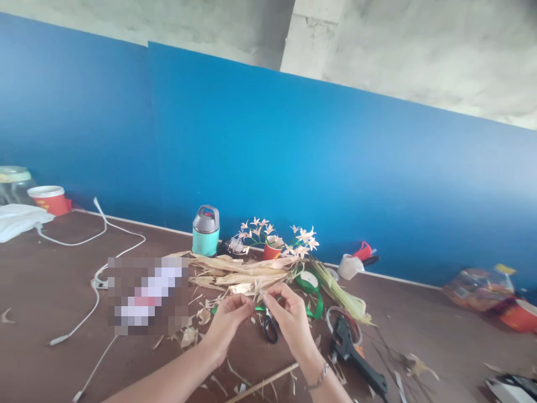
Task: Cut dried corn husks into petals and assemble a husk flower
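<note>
My left hand [232, 318] and my right hand [290, 316] meet over the middle of the table, fingertips pinched together. Between them is a small pale flower [257, 290] that looks made of dried husk; both hands seem to grip its base, though the fingers partly hide it. Just below lie black-handled scissors [271, 331]. Behind the hands is a pile of dried corn husks [239, 267]. A roll of green ribbon [308, 281] lies beside my right hand, its loose end curling on the table.
A black glue gun [354, 355] lies at right, near green husk strips [342, 291]. Finished flowers [308, 240] stand around a red cup [272, 251], beside a teal thermos [205, 232]. White cables [96, 280] cross the left side. Husk scraps [189, 337] litter the brown table [42, 302].
</note>
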Action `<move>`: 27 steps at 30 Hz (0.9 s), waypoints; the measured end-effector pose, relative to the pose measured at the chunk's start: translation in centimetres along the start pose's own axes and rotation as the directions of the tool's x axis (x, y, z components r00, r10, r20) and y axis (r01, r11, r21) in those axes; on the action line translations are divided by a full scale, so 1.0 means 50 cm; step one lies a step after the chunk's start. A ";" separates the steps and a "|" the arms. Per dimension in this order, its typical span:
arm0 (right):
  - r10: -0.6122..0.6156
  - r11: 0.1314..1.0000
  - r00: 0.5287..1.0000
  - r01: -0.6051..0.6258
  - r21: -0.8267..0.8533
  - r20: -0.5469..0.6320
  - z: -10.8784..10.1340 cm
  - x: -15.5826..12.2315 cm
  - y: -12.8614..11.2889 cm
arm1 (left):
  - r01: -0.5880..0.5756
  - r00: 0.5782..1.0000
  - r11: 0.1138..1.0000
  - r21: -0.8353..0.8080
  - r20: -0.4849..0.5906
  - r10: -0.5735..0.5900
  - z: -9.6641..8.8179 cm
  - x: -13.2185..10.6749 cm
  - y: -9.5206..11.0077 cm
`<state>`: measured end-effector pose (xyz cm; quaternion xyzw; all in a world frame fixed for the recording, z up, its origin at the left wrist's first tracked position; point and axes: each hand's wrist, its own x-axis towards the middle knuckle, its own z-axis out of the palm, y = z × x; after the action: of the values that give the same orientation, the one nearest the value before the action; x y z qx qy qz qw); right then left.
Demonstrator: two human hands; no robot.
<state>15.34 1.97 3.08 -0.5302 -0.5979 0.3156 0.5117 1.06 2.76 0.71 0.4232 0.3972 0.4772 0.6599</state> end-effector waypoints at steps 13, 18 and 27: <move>-0.171 0.970 0.983 0.156 -0.185 -0.066 0.007 -0.008 -0.004 | -0.030 0.999 0.999 0.031 -0.010 0.030 0.007 -0.008 0.006; -0.169 0.968 0.984 0.155 -0.198 -0.058 0.008 -0.008 -0.001 | -0.049 0.999 0.997 0.051 -0.016 0.050 0.008 -0.009 0.004; -0.222 0.955 0.971 0.199 -0.218 -0.085 0.011 -0.008 0.012 | -0.038 0.999 0.999 0.039 -0.004 0.039 0.008 -0.008 0.001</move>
<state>14.98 1.82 2.29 -0.5304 -0.6520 0.1657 0.5158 1.35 2.29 0.92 0.4423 0.3998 0.4831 0.6412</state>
